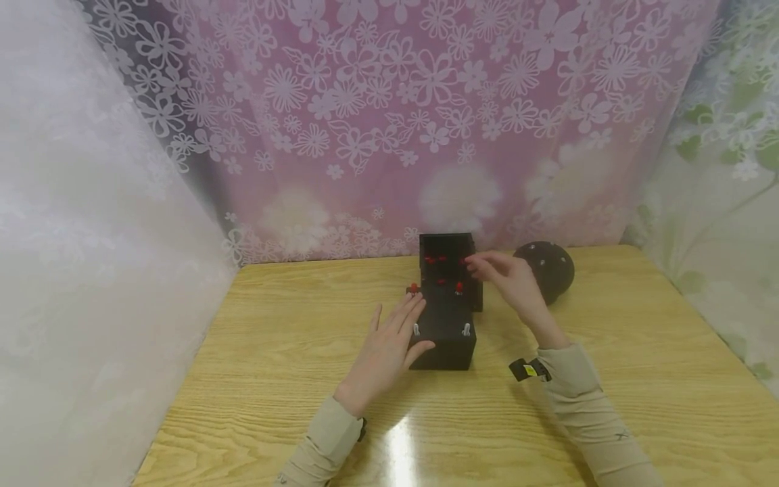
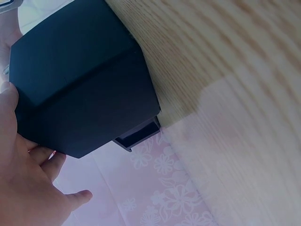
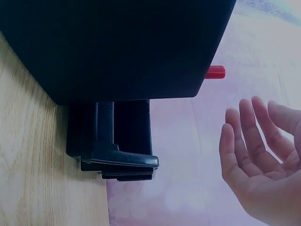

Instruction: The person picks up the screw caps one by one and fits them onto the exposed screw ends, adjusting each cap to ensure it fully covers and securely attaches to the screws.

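A black box [image 1: 447, 338] stands on the table, with red pegs [image 1: 459, 289] toward its far end and pale pegs [image 1: 466, 329] toward its near end. My left hand [image 1: 386, 345] rests along its left side and top, fingers mostly straight; in the left wrist view the fingers touch the box edge [image 2: 84, 89]. Behind it is a black open-topped bin [image 1: 477, 297] with several small red pieces [image 1: 442, 258] inside. Over the bin's right edge hovers my right hand [image 1: 511, 281], fingers loosely bent. The right wrist view shows nothing in that hand, apart from a red peg [image 3: 216, 72].
A round black object [image 1: 550, 270] with several pale pegs stands right of the bin, close beside my right hand. The wooden table [image 1: 292, 318] ends at a flowered pink curtain [image 1: 353, 135] behind, with pale curtains on both sides.
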Tool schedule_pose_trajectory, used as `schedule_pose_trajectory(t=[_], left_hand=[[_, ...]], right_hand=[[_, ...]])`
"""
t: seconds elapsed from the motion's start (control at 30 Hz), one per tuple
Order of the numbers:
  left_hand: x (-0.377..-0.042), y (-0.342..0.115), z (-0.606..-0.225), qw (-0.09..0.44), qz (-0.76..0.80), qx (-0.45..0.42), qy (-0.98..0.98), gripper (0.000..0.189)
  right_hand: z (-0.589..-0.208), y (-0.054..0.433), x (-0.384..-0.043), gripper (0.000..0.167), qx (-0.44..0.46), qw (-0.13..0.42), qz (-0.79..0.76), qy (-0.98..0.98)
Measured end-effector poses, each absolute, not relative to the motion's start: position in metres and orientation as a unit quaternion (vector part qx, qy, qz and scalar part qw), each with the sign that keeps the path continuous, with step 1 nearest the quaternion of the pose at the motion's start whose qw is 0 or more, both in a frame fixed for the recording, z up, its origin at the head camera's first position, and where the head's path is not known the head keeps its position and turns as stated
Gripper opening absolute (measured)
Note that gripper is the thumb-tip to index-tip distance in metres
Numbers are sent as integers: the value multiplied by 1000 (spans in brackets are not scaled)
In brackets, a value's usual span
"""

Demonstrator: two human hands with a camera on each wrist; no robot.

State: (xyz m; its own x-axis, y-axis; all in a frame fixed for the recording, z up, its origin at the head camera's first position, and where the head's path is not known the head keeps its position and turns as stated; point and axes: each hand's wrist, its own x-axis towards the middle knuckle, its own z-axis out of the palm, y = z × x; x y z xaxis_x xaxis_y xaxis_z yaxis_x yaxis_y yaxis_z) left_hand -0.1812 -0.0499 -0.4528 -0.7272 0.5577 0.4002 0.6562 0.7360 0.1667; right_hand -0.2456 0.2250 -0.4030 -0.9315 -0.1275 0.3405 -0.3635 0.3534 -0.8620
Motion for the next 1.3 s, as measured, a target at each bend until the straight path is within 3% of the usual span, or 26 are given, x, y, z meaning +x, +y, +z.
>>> schedule_pose_trajectory(t=[0.33,0.67,1.1,1.3], left_hand=[[-181,-48,-454,160,-135,-327,-921,73],[-182,-49,-454,166,-134,-327,-921,74],[-182,-50,-454,158,-119,-329,-923,74],[-183,-51,-454,156,-117,-328,-924,74]], right_hand=[[-399,220,-254,33,150,117,561,-805],[-389,217,-308,32,182,118,462,-860],[-395,194,-362,25,255,26,283,-924],[-409,184,-377,23,284,16,214,-934]])
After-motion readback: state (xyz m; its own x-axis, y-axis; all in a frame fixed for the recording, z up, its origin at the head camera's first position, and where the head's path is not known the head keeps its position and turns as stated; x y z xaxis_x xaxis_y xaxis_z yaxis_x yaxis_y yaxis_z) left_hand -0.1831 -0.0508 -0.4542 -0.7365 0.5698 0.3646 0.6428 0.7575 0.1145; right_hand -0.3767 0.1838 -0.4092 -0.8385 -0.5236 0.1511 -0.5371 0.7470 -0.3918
